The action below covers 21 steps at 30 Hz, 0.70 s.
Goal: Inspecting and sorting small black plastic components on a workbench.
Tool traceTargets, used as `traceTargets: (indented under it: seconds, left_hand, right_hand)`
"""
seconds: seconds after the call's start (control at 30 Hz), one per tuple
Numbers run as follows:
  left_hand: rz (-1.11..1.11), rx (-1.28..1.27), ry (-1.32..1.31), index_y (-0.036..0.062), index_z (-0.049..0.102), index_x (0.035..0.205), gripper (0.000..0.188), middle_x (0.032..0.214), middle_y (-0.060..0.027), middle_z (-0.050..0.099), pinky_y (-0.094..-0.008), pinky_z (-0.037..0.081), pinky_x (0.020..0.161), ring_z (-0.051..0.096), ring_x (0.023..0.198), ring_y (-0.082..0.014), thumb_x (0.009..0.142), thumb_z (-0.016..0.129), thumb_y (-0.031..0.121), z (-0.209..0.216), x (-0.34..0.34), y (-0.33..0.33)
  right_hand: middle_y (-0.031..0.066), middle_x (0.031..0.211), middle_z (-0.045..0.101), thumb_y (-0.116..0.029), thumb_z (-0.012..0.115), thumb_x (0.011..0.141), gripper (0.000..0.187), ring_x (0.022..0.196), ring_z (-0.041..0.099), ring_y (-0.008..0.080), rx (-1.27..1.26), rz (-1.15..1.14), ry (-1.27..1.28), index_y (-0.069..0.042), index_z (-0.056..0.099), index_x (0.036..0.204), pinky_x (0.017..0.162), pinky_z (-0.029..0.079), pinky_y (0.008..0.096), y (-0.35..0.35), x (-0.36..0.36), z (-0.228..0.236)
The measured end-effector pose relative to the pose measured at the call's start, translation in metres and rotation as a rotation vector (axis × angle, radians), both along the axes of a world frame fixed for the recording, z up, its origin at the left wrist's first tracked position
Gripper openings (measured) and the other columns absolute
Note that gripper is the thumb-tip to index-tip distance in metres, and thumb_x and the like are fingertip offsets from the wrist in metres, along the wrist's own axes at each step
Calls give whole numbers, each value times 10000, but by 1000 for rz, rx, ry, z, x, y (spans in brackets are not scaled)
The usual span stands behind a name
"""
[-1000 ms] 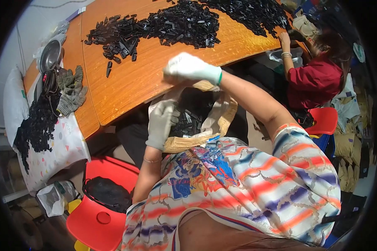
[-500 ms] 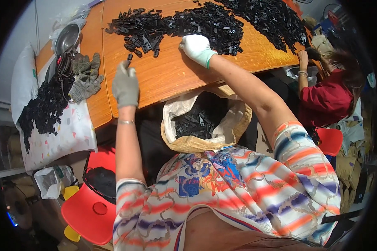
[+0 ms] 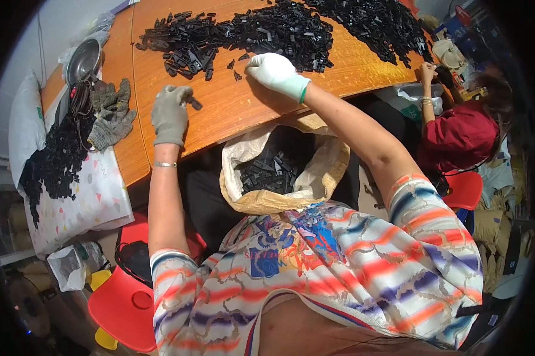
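My left hand (image 3: 170,115), in a grey glove, is raised over the front of the wooden table with its fingers curled. A small black plastic piece (image 3: 193,102) sticks out from between its fingers. My right hand (image 3: 276,74), in a white glove with a green cuff, rests on the table before the heap of black plastic pieces (image 3: 285,35). Its fingers are bent closed, and whatever they hold is hidden. A few loose pieces (image 3: 237,75) lie just beside its fingertips. Against my lap stands an open woven sack (image 3: 261,204) with similar black pieces inside.
At left are worn work gloves (image 3: 108,115), a metal bowl (image 3: 83,62) and a pile of black bits (image 3: 57,157) on a patterned cloth. A red chair (image 3: 122,308) stands below. A co-worker in a red sleeve (image 3: 460,139) sits at the right by another black heap (image 3: 374,26).
My left hand has drawn back from the loose pieces and now shows a black piece in its fingers. Loose pieces now show beside my right fingertips. The view has shifted slightly.
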<state>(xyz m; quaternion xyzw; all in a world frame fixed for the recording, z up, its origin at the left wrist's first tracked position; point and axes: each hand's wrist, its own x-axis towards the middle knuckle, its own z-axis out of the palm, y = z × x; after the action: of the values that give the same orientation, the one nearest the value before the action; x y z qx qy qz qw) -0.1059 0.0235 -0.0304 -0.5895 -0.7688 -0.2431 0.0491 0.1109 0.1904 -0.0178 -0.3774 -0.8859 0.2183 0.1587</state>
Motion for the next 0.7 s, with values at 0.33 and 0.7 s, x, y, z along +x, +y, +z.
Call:
traceTargets:
  seconds: [0.33,0.7]
  left_hand:
    - [271,0,-96,78,639,1012,241,994,-163,629,-438,482,778,602,925,-346,870,588,266,0,34,-8]
    - [163,-14,115,99,616,939,158,955,-94,603,-410,500,764,583,922,-290,822,642,201,3,68,-19]
  right_hand:
    - [153,820,674,-305,663,770,250,804,661,308,146,-49,-174,-68,684,844,710,507,402,-25,-37,3]
    - [155,789,657,-177,574,825,170,742,639,264,-130,30,211,-28,646,862,687,491,350,-42,-10,3]
